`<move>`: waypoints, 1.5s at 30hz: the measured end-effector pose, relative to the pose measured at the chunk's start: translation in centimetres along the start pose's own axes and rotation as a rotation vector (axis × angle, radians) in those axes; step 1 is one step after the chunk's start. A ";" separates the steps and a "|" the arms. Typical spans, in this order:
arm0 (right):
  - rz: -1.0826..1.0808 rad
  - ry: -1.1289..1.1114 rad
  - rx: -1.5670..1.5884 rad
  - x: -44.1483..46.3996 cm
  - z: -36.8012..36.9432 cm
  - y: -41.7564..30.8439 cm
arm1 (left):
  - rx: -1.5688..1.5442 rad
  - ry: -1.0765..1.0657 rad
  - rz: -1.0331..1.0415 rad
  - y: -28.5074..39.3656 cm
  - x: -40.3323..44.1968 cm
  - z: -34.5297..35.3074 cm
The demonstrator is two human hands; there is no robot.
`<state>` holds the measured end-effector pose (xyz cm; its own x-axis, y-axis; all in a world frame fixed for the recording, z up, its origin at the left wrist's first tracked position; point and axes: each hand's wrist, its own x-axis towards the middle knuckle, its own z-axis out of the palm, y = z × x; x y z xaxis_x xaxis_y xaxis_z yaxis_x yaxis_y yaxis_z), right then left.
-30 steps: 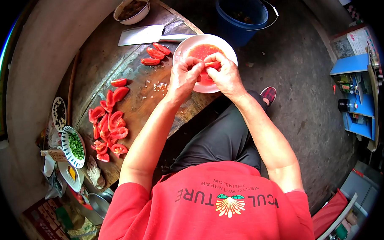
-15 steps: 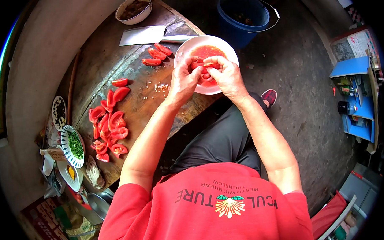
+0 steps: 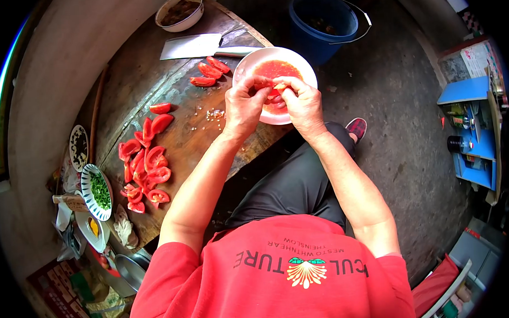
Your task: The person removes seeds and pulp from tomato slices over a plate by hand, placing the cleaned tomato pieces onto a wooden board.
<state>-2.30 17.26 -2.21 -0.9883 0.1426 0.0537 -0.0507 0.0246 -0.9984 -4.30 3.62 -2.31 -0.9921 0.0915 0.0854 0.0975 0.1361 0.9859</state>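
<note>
- Half a second ago, a wide red bit showed between your two hands. Now less red shows, and a small pale-yellow bit pokes up by the fingertips of your right hand (image 3: 305,107).
- I think this means the tomato piece (image 3: 279,87) is being turned or pulled apart, but I cannot tell which.
- Your left hand (image 3: 242,107) and right hand stay in nearly the same spot, close together. The fingers of both hands are bent in and seem to pinch the tomato piece, one hand at each side.
- The tomato piece is up over the white bowl (image 3: 306,68), near its middle. The wet red pulp (image 3: 276,67) sits below it.
- The long way of the tomato piece seems to go from side to side, from one hand to the other. Your fingers hide most of it, so I cannot tell which way its tip points.
- The three tomato wedges (image 3: 209,71) near the cleaver (image 3: 192,47) have not moved. The lowest one lies nearly straight from left to right. The other two slant down to the right.
- The big heap of tomato wedges (image 3: 155,158) on the wooden surface (image 3: 200,143) looks the same too. Those wedges point many ways, so the work on them looks not yet done.
- The cleaver lies flat, with its blade to the left and its handle toward the white bowl. No hand is on it.
</note>
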 end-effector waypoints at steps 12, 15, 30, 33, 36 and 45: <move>-0.348 -0.093 -0.597 0.4 -1.2 -0.4 | 0.687 0.008 0.611 0.9 -0.9 -0.3; -0.754 0.104 -0.730 0.0 -0.1 -2.9 | 0.611 0.163 0.760 1.9 -0.7 -0.4; -0.547 -0.076 -0.544 -6.9 1.7 -0.4 | 0.819 0.451 0.126 -0.7 -8.9 -20.0; -0.581 -0.150 -0.531 -7.8 1.8 0.7 | 1.288 0.601 0.205 -1.4 -10.0 -22.4; -0.573 -0.154 -0.506 -7.9 2.1 0.7 | 1.093 0.415 0.244 -0.7 -7.8 -19.9; -0.470 -0.123 -0.470 -7.8 1.5 1.0 | 0.938 0.124 0.197 -4.1 3.6 -12.8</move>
<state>5.11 14.67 -3.67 -0.8871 -0.1008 0.4503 -0.4386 0.4879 -0.7547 -9.23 -9.24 -4.25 -0.9473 0.0989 0.3046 0.2324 0.8667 0.4414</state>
